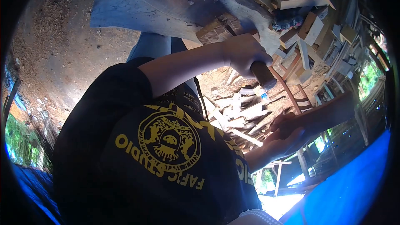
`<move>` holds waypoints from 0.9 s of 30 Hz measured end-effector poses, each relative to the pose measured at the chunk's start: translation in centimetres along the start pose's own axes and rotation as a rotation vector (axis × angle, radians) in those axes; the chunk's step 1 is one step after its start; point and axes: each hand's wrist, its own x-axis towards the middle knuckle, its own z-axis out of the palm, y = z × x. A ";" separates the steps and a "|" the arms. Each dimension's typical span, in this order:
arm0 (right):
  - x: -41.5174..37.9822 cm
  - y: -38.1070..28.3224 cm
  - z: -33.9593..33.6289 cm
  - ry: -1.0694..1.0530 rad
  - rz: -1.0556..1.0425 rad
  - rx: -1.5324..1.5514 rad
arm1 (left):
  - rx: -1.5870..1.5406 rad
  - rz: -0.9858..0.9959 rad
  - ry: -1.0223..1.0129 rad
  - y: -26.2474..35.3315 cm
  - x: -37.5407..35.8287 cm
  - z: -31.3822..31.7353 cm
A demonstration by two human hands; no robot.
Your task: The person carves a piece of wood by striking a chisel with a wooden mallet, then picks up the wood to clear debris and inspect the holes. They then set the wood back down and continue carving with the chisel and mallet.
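Observation:
My left hand (246,55) is closed around a tool with a thick brown handle (263,75); the rounded handle end shows below my fist. Above my fist, a thin dark part of the tool reaches toward a wooden block (213,31). Lower right, my right hand (286,138) is closed, palm side partly lit, against a long dark brown shape (329,110). Shadow hides its fingers and how the shape meets them, so I cannot make out what it is.
Light wood offcuts (250,110) lie on the ground beyond my torso. More wooden pieces (310,29) are heaped at the upper right. A greyish sheet (137,6) covers ground at the upper left. Blue sheeting (346,183) hangs at the lower right.

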 end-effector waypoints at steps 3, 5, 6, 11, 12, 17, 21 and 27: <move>0.2 0.0 0.3 -0.001 -0.017 -0.013 | 0.032 -0.003 -0.007 0.1 0.0 0.0; 0.2 -0.3 1.1 -0.008 -0.047 -0.014 | 0.040 -0.002 0.003 0.1 0.0 0.1; 0.2 -0.1 0.7 -0.009 -0.047 -0.014 | 0.050 0.000 0.011 0.1 0.0 0.1; 0.5 1.1 -1.0 0.018 -0.034 -0.042 | 0.000 0.014 0.042 0.2 0.0 0.1; 0.4 1.2 -1.4 0.020 -0.036 -0.042 | -0.031 0.010 0.063 0.3 0.0 0.0; 1.2 0.8 -1.2 0.795 -0.445 0.354 | -0.048 0.028 0.046 -0.4 -0.1 -0.2; -0.1 -1.1 -0.9 0.761 -0.477 0.426 | -0.099 0.053 0.074 -0.4 -0.3 -0.4; -3.2 -3.2 0.5 0.682 -0.539 0.622 | -0.054 0.043 0.052 -0.1 -0.5 -0.4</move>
